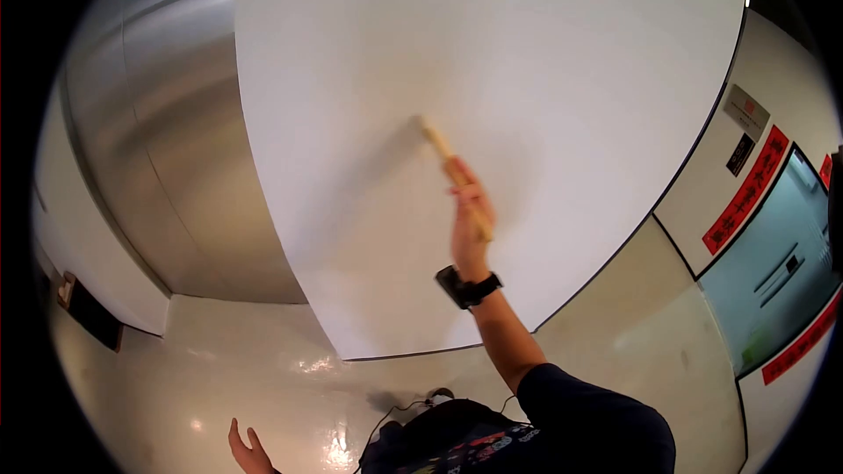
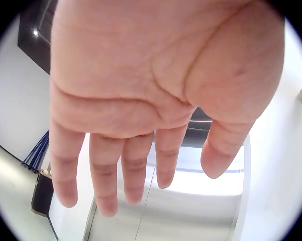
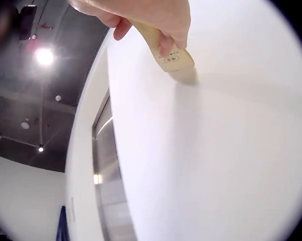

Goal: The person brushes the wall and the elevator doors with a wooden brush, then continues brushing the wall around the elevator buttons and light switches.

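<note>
My right hand (image 1: 471, 215) grips a flat wooden paintbrush (image 1: 436, 140), its handle running back past the palm. In the right wrist view, the brush's pale bristles (image 3: 185, 76) meet the white wall (image 3: 241, 140), and fingertips (image 3: 166, 45) press on the flat part of the handle just above them, beside small printed marks. The brush slants up and left in the head view, casting a long shadow on the wall. Low on the left, my left hand (image 1: 249, 451) hangs away from the wall. Its palm (image 2: 156, 70) faces the wrist camera, fingers extended, holding nothing.
A brushed-metal door (image 1: 206, 149) stands left of the wall. To the right is a glass door (image 1: 773, 272) with red banners (image 1: 749, 193) around it. Glossy floor (image 1: 237, 369) lies below, with a thin cable (image 1: 392, 412) near my feet. A dark box (image 1: 90, 314) stands far left.
</note>
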Demonstrator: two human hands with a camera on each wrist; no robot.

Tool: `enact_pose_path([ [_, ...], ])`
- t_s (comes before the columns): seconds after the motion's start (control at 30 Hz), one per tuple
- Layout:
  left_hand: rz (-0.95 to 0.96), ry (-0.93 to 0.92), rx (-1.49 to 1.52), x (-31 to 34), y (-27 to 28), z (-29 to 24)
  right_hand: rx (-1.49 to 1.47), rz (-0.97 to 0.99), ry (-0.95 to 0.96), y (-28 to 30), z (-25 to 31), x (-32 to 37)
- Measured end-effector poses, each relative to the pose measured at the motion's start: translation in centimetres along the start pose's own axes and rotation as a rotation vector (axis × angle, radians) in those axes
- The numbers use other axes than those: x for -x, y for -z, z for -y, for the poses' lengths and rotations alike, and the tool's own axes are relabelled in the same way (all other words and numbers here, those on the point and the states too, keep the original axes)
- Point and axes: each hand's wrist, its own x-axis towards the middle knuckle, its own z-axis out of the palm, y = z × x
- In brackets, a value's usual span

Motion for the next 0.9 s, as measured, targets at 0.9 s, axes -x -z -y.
enact_pose_path([
  [0.9, 0.301, -0.281, 0.046, -3.1, -13.0, -4.2, 0.03, 0.115, -0.294, 9.1, -2.7, 8.6],
])
